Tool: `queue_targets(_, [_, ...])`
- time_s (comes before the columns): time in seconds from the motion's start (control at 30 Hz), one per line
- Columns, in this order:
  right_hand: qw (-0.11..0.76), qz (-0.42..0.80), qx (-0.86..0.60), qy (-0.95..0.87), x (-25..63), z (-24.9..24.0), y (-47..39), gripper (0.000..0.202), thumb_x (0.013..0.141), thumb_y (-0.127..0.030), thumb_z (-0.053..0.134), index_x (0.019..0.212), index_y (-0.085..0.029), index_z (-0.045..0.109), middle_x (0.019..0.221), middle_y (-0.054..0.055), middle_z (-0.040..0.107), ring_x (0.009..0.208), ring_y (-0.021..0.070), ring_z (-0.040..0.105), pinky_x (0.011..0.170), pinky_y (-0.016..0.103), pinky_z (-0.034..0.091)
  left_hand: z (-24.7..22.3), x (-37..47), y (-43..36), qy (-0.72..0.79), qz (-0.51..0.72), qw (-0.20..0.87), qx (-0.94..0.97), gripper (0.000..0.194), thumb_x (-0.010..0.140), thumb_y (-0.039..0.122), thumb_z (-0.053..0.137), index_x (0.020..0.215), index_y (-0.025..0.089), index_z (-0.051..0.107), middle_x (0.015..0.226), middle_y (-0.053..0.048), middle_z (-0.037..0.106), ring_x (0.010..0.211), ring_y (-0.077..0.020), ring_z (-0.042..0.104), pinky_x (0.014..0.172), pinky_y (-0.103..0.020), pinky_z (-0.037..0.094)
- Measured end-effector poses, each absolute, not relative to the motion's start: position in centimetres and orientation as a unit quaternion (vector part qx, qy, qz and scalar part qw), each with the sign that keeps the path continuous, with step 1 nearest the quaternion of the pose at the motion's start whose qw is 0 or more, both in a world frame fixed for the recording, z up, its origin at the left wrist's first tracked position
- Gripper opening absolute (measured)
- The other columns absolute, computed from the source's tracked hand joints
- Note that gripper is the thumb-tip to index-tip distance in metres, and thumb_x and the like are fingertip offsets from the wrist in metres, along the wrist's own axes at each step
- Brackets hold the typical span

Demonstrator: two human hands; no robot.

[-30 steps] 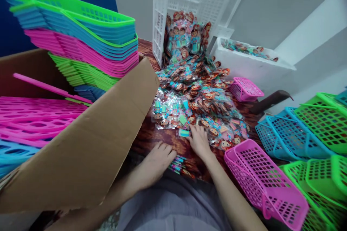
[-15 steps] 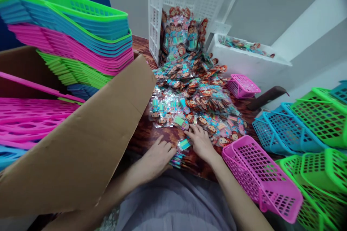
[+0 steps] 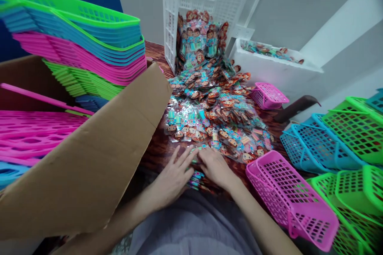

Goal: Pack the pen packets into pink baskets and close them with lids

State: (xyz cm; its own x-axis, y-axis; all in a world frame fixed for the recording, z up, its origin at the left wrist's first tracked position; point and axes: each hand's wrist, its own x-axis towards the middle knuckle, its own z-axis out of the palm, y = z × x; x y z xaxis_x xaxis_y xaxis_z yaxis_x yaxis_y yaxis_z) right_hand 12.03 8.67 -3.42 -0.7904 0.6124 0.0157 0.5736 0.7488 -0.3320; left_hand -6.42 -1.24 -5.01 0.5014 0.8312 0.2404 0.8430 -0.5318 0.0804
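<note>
A large heap of small clear packets (image 3: pixel 209 99) printed with doll figures spreads over the dark wood-patterned table (image 3: pixel 158 145). My left hand (image 3: pixel 176 171) is at the near edge of the heap, its fingers spread, with nothing seen in its grasp. Beside it, my right hand (image 3: pixel 216 166) has its fingers bent down on a packet with a green part (image 3: pixel 196 158), which lies between the two hands and is mostly covered. Under and between my wrists sits a small pile of packets (image 3: pixel 196 180), close to my body.
At the left, a cardboard box (image 3: pixel 98 147) holds stacked baskets (image 3: pixel 98 48). A white crate (image 3: pixel 170 20) stands at the back, near a white foam box (image 3: pixel 269 61). Pink (image 3: pixel 291 199), blue (image 3: pixel 326 143) and green (image 3: pixel 353 123) baskets line the right side.
Both hands have come together over the packet near the table's edge. The right hand has moved nearer to me, away from the heap; the left hand's fingers have spread.
</note>
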Motion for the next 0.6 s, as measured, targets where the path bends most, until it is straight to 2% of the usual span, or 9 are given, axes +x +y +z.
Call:
queue_targets(0.07, [0.066,0.219,-0.314,-0.922,12.3,-3.7,7.9,0.024,0.087,-0.005,0.047,0.102,-0.017,0.061,0.103,0.009,0.067,0.1,0.0226,0.058,0.093,0.036,0.042,-5.1,-6.4,-1.2,-0.474,-0.118,0.025,-0.872,0.021,0.089,0.026,0.062,0.105,0.015,0.056,0.162,-0.021,0.022,0.151,-0.0368,0.015,0.121,-0.063,0.002])
queue_targets(0.2, [0.076,0.395,-0.348,-0.847,13.0,-4.2,8.9,0.013,0.094,-0.019,0.05,0.094,-0.019,0.063,0.087,0.002,0.069,0.08,0.0177,0.062,0.075,0.028,0.046,-4.8,-6.6,-1.1,-0.471,-0.1,-0.038,-0.876,0.037,0.089,0.022,0.059,0.125,0.016,0.051,0.137,-0.014,0.055,0.13,-0.0281,0.05,0.122,-0.054,0.016])
queue_targets(0.23, [0.086,0.378,-0.372,-0.843,13.1,-4.3,9.5,0.016,0.095,-0.02,0.048,0.094,-0.02,0.064,0.088,0.002,0.07,0.082,0.0185,0.061,0.077,0.029,0.046,-4.6,-6.6,-1.1,-0.476,-0.096,-0.054,-0.872,0.039,0.089,0.021,0.06,0.127,0.018,0.05,0.13,-0.011,0.058,0.123,-0.0267,0.054,0.121,-0.052,0.021])
queue_targets(0.3, [0.101,0.263,-0.417,-0.864,13.0,-4.5,11.0,0.027,0.094,-0.011,0.043,0.104,-0.019,0.066,0.102,0.007,0.07,0.099,0.0224,0.059,0.087,0.034,0.043,-4.2,-6.7,-1.0,-0.485,-0.089,-0.075,-0.867,0.039,0.087,0.02,0.063,0.124,0.02,0.051,0.125,-0.009,0.058,0.12,-0.0274,0.053,0.116,-0.051,0.03])
queue_targets(0.37, [0.075,0.145,-0.424,-0.891,12.9,-4.7,12.1,0.047,0.087,-0.001,0.041,0.127,-0.018,0.059,0.124,0.012,0.064,0.118,0.0258,0.05,0.096,0.038,0.038,-3.9,-6.7,-1.0,-0.49,-0.082,-0.082,-0.864,0.035,0.084,0.018,0.065,0.117,0.021,0.054,0.126,-0.01,0.055,0.124,-0.0301,0.049,0.111,-0.049,0.036])
queue_targets(0.43, [0.023,0.088,-0.414,-0.905,12.7,-4.8,12.8,0.056,0.085,0.001,0.044,0.137,-0.016,0.052,0.131,0.015,0.06,0.123,0.0283,0.046,0.098,0.041,0.035,-3.6,-6.7,-1.1,-0.498,-0.068,-0.088,-0.86,0.032,0.084,0.016,0.066,0.113,0.022,0.054,0.125,-0.01,0.053,0.12,-0.0307,0.049,0.103,-0.047,0.043])
queue_targets(0.47, [0.001,0.08,-0.415,-0.906,12.6,-4.8,12.9,0.051,0.086,-0.003,0.047,0.134,-0.015,0.054,0.127,0.015,0.061,0.12,0.0292,0.047,0.097,0.042,0.035,-3.5,-6.7,-1.1,-0.501,-0.06,-0.092,-0.858,0.03,0.084,0.016,0.066,0.112,0.022,0.054,0.123,-0.01,0.053,0.116,-0.0299,0.051,0.098,-0.045,0.046])
queue_targets(0.53, [-0.025,0.095,-0.422,-0.901,12.6,-4.5,12.7,0.029,0.088,-0.013,0.056,0.116,-0.016,0.063,0.113,0.013,0.065,0.111,0.029,0.05,0.094,0.042,0.035,-3.5,-6.6,-1.2,-0.503,-0.051,-0.096,-0.857,0.029,0.087,0.016,0.062,0.115,0.023,0.054,0.12,-0.009,0.054,0.108,-0.028,0.054,0.091,-0.042,0.049])
queue_targets(0.6, [-0.023,0.125,-0.428,-0.895,12.8,-4.2,11.9,0.008,0.087,-0.02,0.062,0.094,-0.018,0.064,0.101,0.009,0.066,0.104,0.027,0.052,0.092,0.04,0.035,-3.7,-6.5,-1.4,-0.496,-0.056,-0.098,-0.861,0.036,0.09,0.014,0.057,0.124,0.024,0.05,0.123,-0.008,0.055,0.111,-0.028,0.053,0.093,-0.042,0.048])
